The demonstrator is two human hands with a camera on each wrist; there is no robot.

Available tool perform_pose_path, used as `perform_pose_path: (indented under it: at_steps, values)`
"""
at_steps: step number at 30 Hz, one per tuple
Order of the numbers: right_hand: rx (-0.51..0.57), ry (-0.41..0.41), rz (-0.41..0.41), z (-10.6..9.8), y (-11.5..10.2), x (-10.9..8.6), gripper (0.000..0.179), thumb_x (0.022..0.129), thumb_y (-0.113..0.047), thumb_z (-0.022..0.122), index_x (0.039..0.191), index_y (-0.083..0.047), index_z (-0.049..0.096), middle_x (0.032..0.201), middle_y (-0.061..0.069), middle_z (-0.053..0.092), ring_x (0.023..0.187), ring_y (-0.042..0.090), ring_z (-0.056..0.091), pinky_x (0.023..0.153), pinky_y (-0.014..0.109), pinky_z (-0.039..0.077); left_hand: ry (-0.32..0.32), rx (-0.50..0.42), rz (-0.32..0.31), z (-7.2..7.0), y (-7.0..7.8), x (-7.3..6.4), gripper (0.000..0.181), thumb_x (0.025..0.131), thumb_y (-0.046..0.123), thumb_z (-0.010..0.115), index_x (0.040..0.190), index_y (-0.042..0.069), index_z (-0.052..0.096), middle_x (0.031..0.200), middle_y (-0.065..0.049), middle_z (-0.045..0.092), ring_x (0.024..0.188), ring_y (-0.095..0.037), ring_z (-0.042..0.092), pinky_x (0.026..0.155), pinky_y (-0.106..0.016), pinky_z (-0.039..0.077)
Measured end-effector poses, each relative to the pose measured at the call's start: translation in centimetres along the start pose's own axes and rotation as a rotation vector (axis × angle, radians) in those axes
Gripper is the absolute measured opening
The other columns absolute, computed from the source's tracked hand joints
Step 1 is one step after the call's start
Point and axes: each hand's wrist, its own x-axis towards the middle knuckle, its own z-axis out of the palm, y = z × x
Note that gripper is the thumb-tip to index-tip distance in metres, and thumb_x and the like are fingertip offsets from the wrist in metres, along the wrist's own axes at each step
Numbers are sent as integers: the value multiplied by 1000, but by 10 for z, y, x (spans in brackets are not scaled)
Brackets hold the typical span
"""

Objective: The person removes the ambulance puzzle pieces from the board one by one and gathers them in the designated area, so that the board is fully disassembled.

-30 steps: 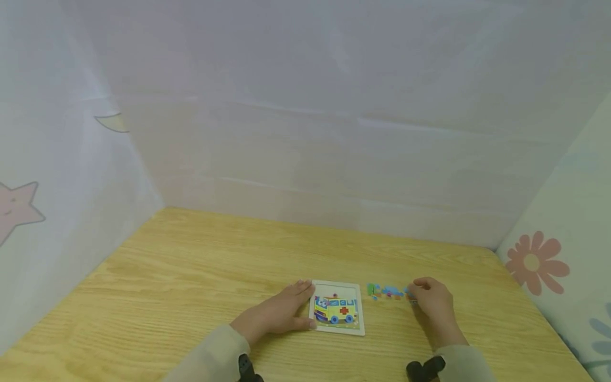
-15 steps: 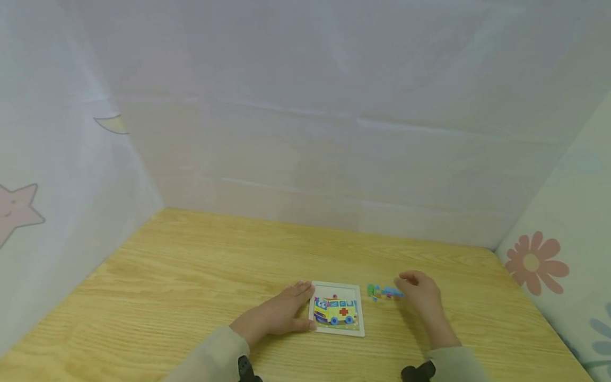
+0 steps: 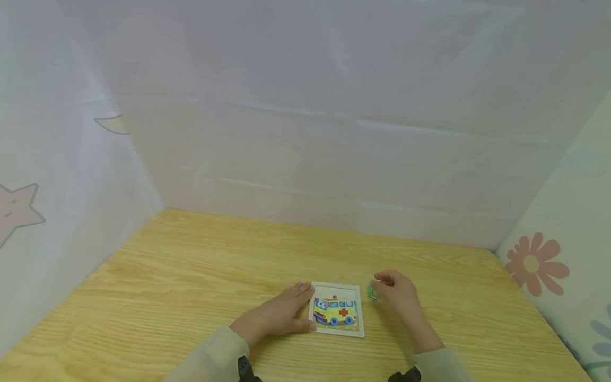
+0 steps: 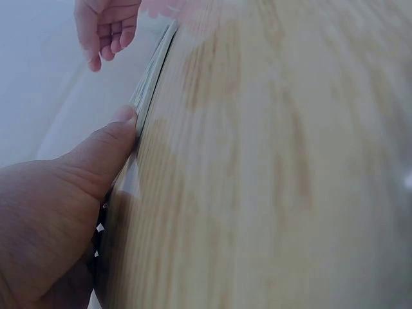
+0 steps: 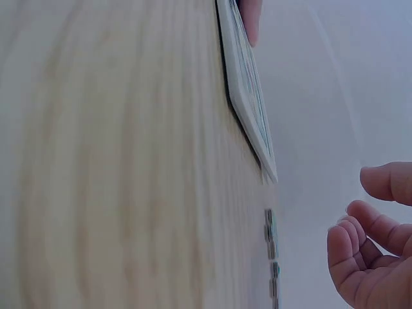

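Note:
A square white-framed jigsaw puzzle (image 3: 361, 315) lies on the table, showing a yellow ambulance with a red cross; its upper strip is plain white. My left hand (image 3: 279, 312) rests along the puzzle's left edge with fingers extended, and in the left wrist view the thumb (image 4: 106, 151) presses on the frame's rim. My right hand (image 3: 402, 297) hovers over small coloured puzzle pieces (image 3: 371, 292) just right of the frame, partly hiding them. In the right wrist view its thumb (image 5: 386, 181) and index finger are apart with nothing between them, above several thin pieces (image 5: 271, 235).
The wooden table (image 3: 238, 254) runs back to a pale fabric wall (image 3: 305, 132). A side wall with a printed red flower (image 3: 532, 262) stands at the right, and one with a pink star (image 3: 19, 204) at the left.
My right hand has moved left along the row of puzzle pieces toward the frame and now covers part of the row. The left hand and the puzzle have stayed in place.

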Motion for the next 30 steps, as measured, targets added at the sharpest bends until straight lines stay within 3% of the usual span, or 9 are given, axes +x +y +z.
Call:
perform_pose_path:
  at_steps: [9, 22, 30]
  values:
    - [-22, -36, -63, 18, -10, -2, 27, 84, -17, 67, 106, -1, 64, 89, 5, 62, 83, 17, 54, 66, 25, 47, -9, 2, -5, 2, -1, 1, 83, 87, 53, 54, 146, 3, 26, 154, -11, 20, 141, -29, 15, 115, -44, 17]
    - [-76, -259, -286, 45, -23, -4, 23, 84, -16, 68, 104, -4, 66, 96, 6, 65, 86, 16, 58, 74, 33, 53, 9, 8, -1, 3, -2, 1, 83, 86, 54, 54, 145, 2, 28, 153, -12, 21, 141, -30, 17, 114, -46, 19]
    - [-83, -362, -346, 55, -25, -1, 21, 85, -11, 67, 104, -3, 66, 96, 7, 64, 84, 15, 56, 68, 28, 52, 14, 13, 4, 3, -4, 3, 84, 86, 55, 54, 145, 1, 27, 153, -13, 21, 141, -31, 17, 114, -46, 18]
